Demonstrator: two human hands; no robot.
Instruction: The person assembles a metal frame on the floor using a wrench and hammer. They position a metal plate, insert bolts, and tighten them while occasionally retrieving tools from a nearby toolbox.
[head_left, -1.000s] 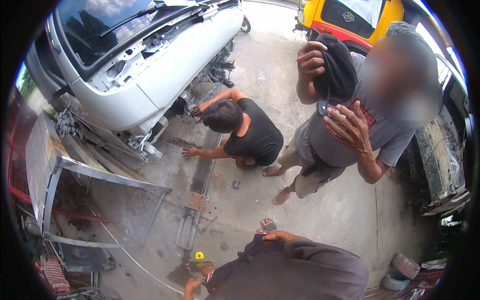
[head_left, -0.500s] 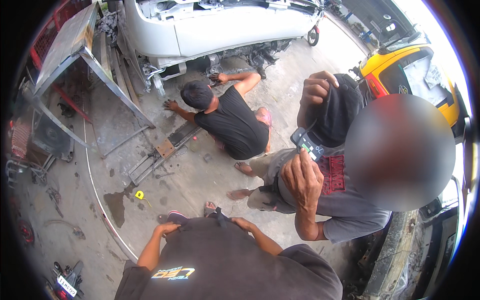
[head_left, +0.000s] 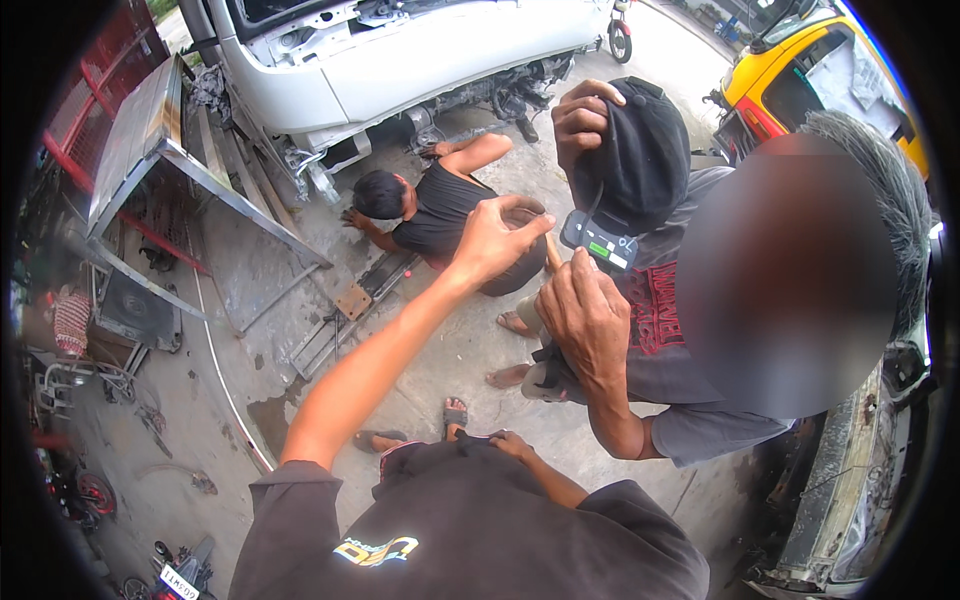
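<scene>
My left hand is raised at arm's length in front of me, thumb and fingers bent but apart, with nothing visible in it. Just right of its fingertips is a small dark box with a green patch on its face. A person facing me on the right pinches that box in one hand. Their other hand holds up a black cap, and a cable runs between cap and box. Down at my waist, my right hand rests against my dark shirt; its fingers are mostly hidden.
Another person crouches on the concrete beneath a white vehicle front. A metal frame table stands at left, near a steel rail. A yellow vehicle is at far right; a long worn panel lies below it.
My left hand has left my waist and risen toward the box. My right hand stays at my waist. The crouching person leans lower, and the whole view has shifted slightly.
</scene>
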